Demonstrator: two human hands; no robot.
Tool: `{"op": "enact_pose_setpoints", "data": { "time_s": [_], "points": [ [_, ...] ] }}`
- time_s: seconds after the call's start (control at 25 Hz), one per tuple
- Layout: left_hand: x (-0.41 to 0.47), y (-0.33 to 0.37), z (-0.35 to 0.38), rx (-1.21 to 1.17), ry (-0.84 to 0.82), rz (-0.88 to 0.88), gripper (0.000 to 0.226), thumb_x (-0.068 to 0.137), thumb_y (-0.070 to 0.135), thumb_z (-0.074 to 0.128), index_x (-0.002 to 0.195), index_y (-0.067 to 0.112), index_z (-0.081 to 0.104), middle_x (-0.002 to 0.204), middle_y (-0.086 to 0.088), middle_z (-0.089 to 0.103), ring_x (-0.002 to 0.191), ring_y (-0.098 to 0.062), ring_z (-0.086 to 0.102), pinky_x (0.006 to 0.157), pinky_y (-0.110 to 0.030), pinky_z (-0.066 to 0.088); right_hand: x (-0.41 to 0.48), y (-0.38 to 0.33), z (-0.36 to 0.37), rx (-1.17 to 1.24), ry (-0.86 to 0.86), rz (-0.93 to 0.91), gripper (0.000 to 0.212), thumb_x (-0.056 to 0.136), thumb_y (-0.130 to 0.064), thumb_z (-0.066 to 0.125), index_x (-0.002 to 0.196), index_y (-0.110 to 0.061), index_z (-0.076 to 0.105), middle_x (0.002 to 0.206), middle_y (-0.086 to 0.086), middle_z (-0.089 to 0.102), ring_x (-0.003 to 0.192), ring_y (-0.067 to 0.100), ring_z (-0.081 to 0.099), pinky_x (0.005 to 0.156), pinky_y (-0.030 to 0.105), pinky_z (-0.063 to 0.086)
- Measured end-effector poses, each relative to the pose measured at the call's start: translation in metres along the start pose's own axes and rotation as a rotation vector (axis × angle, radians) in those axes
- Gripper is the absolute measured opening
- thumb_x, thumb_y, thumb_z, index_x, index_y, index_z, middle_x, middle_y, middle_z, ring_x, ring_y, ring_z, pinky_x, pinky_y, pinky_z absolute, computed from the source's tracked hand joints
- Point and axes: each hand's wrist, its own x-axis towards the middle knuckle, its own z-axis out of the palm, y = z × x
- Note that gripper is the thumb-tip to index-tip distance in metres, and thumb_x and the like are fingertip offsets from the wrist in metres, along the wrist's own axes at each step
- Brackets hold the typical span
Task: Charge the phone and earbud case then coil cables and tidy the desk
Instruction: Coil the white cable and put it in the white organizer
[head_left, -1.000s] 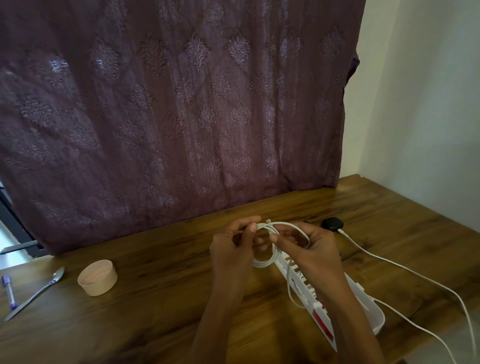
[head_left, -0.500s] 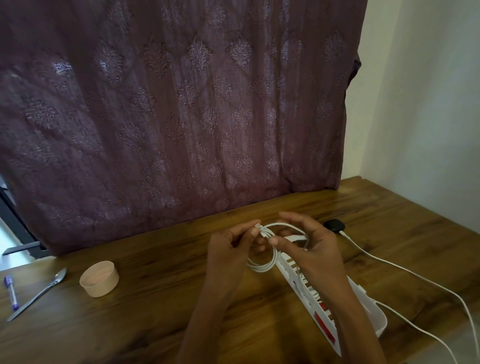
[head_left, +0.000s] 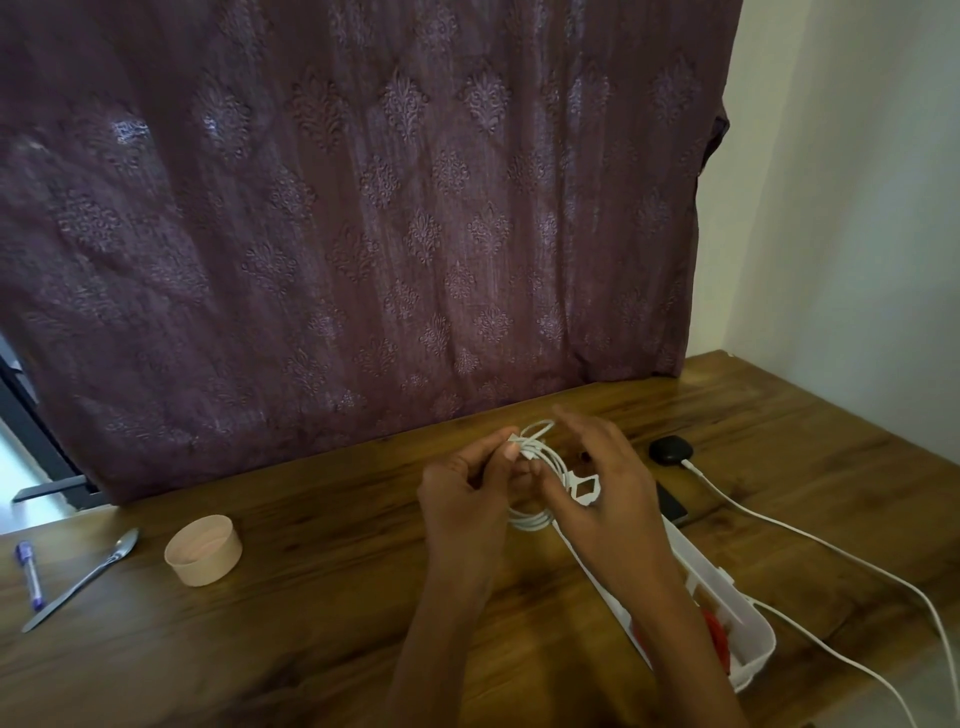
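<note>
A: Where is the coiled cable (head_left: 531, 519) held?
B: Above the desk (head_left: 311, 571), between the 2 hands. Its end is pinched by the left hand (head_left: 467, 493). It is judged light, limp and springy, so it is best gripped across all loops.
A: Right hand (head_left: 608, 488)?
B: Fingers are blurred and loosely spread, so the grip cannot be told. The phone (head_left: 671, 505) is mostly hidden behind it.

Left hand (head_left: 464, 496): we see it bare, forearm uncovered.
Right hand (head_left: 610, 486): we see it likewise bare, forearm uncovered.
</note>
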Motion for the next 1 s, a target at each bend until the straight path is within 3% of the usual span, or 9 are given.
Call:
{"op": "enact_pose_setpoints", "data": {
  "time_s": [0.12,0.24,0.36,0.48,0.56,0.68,0.76,0.92,1.0],
  "points": [
    [0.000,-0.005,0.000,0.033,0.029,0.011,0.019,0.086,0.002,0.057,0.093,0.014,0.070,0.072,-0.003,0.073,0.065,-0.008,0.069,0.060,-0.015,0.053,0.001,0.002,0.000,-0.042,-0.051,0.051,0.035,0.084,-0.029,0.064,0.117,-0.020,0.062,0.107,-0.011,0.058,0.100,0.001,0.055,0.081,0.013,0.044],
    [0.000,-0.010,0.001,0.053,0.061,0.027,0.023,0.087,0.003,0.057,0.090,0.020,0.071,0.078,-0.006,0.073,0.073,-0.013,0.070,0.065,-0.020,0.053,0.000,-0.003,0.003,0.085,-0.072,0.169,0.016,0.085,-0.024,0.064,0.100,-0.023,0.069,0.079,-0.021,0.067,0.082,-0.004,0.062,0.065,0.007,0.045],
    [-0.001,-0.015,0.000,0.162,0.061,0.113,0.028,0.088,0.008,0.057,0.085,0.033,0.068,0.079,0.002,0.073,0.075,-0.011,0.069,0.065,-0.020,0.053,0.000,-0.009,0.004,0.291,-0.060,0.335,0.022,0.084,-0.015,0.065,0.094,-0.034,0.060,0.070,-0.013,0.069,0.072,-0.001,0.066,0.063,0.012,0.051],
    [-0.001,-0.020,-0.004,0.249,0.105,0.193,0.030,0.089,0.008,0.055,0.084,0.036,0.064,0.078,0.009,0.071,0.071,-0.002,0.067,0.063,-0.013,0.050,0.001,-0.013,0.004,0.627,-0.023,0.546,0.020,0.083,-0.009,0.064,0.099,-0.017,0.054,0.068,0.001,0.072,0.068,0.011,0.069,0.065,0.023,0.054],
    [-0.002,-0.023,-0.005,0.242,0.119,0.199,0.029,0.090,0.008,0.054,0.083,0.035,0.063,0.081,0.007,0.071,0.072,-0.004,0.067,0.063,-0.013,0.050,0.002,-0.015,0.003,0.953,-0.066,0.705,0.023,0.082,-0.012,0.062,0.102,-0.005,0.053,0.069,0.004,0.071,0.066,0.016,0.068,0.063,0.028,0.055],
    [-0.003,-0.023,-0.004,0.305,0.136,0.244,0.028,0.090,0.012,0.054,0.081,0.037,0.061,0.078,0.013,0.069,0.074,-0.002,0.066,0.064,-0.011,0.048,0.003,-0.016,0.002,1.316,-0.153,0.840,0.045,0.078,-0.017,0.060,0.116,0.006,0.052,0.066,0.005,0.064,0.059,0.012,0.063,0.060,0.026,0.057],
    [-0.001,-0.021,-0.004,0.360,0.164,0.295,0.025,0.090,0.014,0.055,0.081,0.036,0.061,0.072,0.021,0.065,0.072,0.008,0.062,0.060,-0.004,0.044,0.002,-0.016,0.004,1.278,-0.145,0.822,0.043,0.076,-0.022,0.061,0.110,0.004,0.057,0.067,0.004,0.067,0.061,0.011,0.064,0.061,0.025,0.056],
    [0.001,-0.014,-0.003,0.352,0.302,0.346,0.017,0.090,0.011,0.055,0.083,0.025,0.062,0.065,0.021,0.060,0.063,0.011,0.059,0.054,-0.002,0.040,-0.001,-0.019,0.004,0.777,0.007,0.632,0.035,0.076,-0.040,0.060,0.087,-0.007,0.065,0.075,0.003,0.070,0.071,0.010,0.065,0.068,0.023,0.053],
    [0.003,-0.010,-0.003,0.330,0.330,0.348,0.018,0.090,0.010,0.054,0.083,0.025,0.061,0.061,0.018,0.058,0.058,0.009,0.058,0.051,-0.003,0.040,-0.001,-0.024,0.001,0.622,0.046,0.530,0.037,0.070,-0.045,0.063,0.077,-0.009,0.067,0.074,0.013,0.065,0.070,0.015,0.060,0.069,0.027,0.051]
  ]
}}
